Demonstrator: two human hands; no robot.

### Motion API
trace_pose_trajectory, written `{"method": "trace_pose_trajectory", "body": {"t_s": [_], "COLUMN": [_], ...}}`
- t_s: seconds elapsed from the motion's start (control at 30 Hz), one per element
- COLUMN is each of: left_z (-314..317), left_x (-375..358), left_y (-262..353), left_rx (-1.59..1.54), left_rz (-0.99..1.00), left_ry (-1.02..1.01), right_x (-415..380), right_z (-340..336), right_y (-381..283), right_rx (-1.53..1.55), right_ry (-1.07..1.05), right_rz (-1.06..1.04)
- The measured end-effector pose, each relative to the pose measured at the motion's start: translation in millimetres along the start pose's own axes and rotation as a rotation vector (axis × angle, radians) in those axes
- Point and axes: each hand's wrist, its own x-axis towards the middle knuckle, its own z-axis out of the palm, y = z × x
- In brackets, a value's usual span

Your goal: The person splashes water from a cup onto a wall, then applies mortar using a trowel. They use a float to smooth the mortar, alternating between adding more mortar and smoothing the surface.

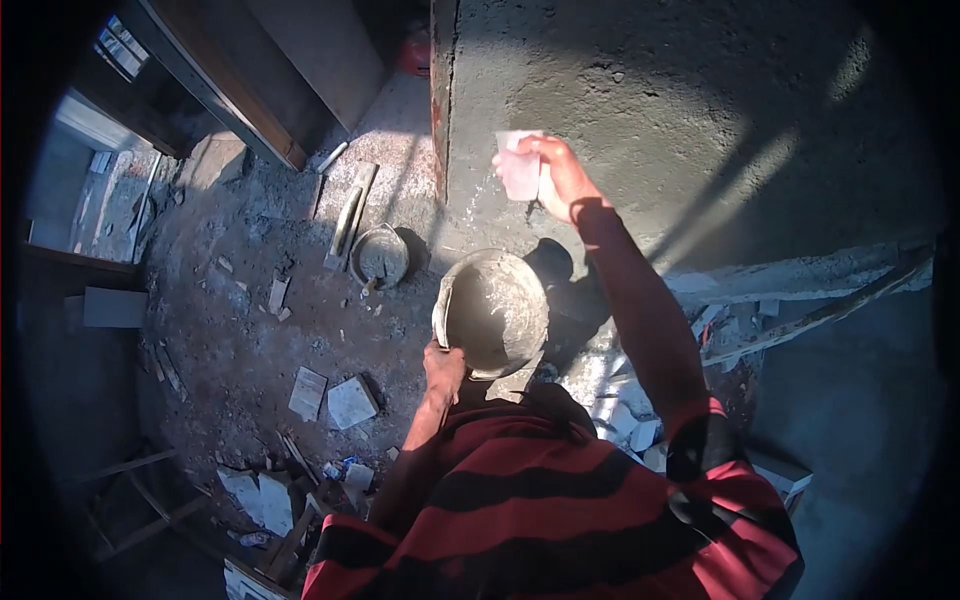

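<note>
rough grey plastered wall (640, 130) fills the upper right. close to it, the right hand (565, 178) is partly closed around a translucent pinkish-white plastic cup (521, 172) — bright droplets show beside it, so splashing seems under way. the left hand (445, 370) is curled shut on the rim of a round, mortar-crusted bucket (525, 290); steadying it calls for a firm grip.
</note>
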Motion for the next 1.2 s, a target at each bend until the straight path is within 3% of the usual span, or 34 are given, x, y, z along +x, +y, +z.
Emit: {"method": "trace_pose_trajectory", "body": {"t_s": [0.1,0.2,0.27,0.37,0.4,0.43,0.47,0.53,0.6,0.63,0.7,0.77,0.8,0.83,0.9,1.0,1.07,1.1,1.2], "left_z": [-10.1,-14.4,-16.5,-19.5,-19.0,-18.9,-19.0,-15.6,-14.8,-14.7,-12.0,-14.9,-18.5,-21.0,-22.3,-21.8,-21.8,-21.9,-16.3], "left_x": [-4.3,-5.6,-6.6,-14.9,-12.2,-9.0,-6.6,-17.6,-20.9,-25.2,-20.6,-7.1,-0.7,0.2,1.2,5.7,11.0,12.2,17.4], "left_y": [10.1,16.8,22.0,39.5,37.6,32.9,29.8,43.8,48.4,55.1,46.2,25.2,14.4,17.6,22.5,22.3,21.8,26.6,31.0], "left_rx": [-0.021,-0.052,-0.040,-0.064,-0.062,-0.054,-0.044,-0.015,0.022,0.044,0.035,-0.047,-0.044,-0.042,-0.069,0.007,0.017,0.038,0.039], "left_rz": [-0.003,-0.002,0.014,0.037,0.038,0.037,0.035,0.089,0.106,0.104,0.085,0.094,0.067,0.041,-0.011,0.022,0.019,0.006,0.010], "left_ry": [0.018,-0.001,-0.001,-0.014,-0.018,-0.022,-0.029,0.021,-0.002,-0.007,0.014,-0.010,-0.018,-0.028,-0.065,-0.076,-0.074,-0.080,-0.098], "right_x": [37.2,43.7,36.9,-7.2,-20.6,-50.1,-65.2,-99.4,-106.5,-106.1,-101.1,-103.3,-99.7,-96.5,-88.8,-43.6,-41.1,-42.0,-58.3], "right_z": [26.6,20.0,4.5,-4.3,-20.6,-11.4,-9.0,20.9,6.3,1.5,-5.8,-20.4,-25.5,-1.6,-34.2,-73.5,-86.0,-107.7,-126.0], "right_y": [-110.7,-127.2,-77.0,42.1,93.9,111.7,142.3,182.7,257.4,276.9,310.4,329.5,315.0,251.6,271.6,173.7,78.7,54.4,36.9], "right_rx": [-0.114,-0.195,-0.199,-0.674,-0.836,-0.811,-1.170,-1.639,-1.889,-1.886,-1.872,-1.163,-0.890,-0.627,0.051,0.564,0.538,0.503,0.168], "right_ry": [-0.068,-0.045,0.028,0.068,-0.041,-0.237,-0.320,-0.304,-0.233,-0.248,-0.283,-0.129,-0.128,-0.072,0.015,0.042,0.187,0.125,0.132], "right_rz": [-0.250,-0.284,-0.193,-0.075,-0.032,-0.065,-0.208,0.064,-0.097,-0.015,0.144,-0.073,0.148,0.356,0.327,0.274,0.044,-0.116,-0.353]}}
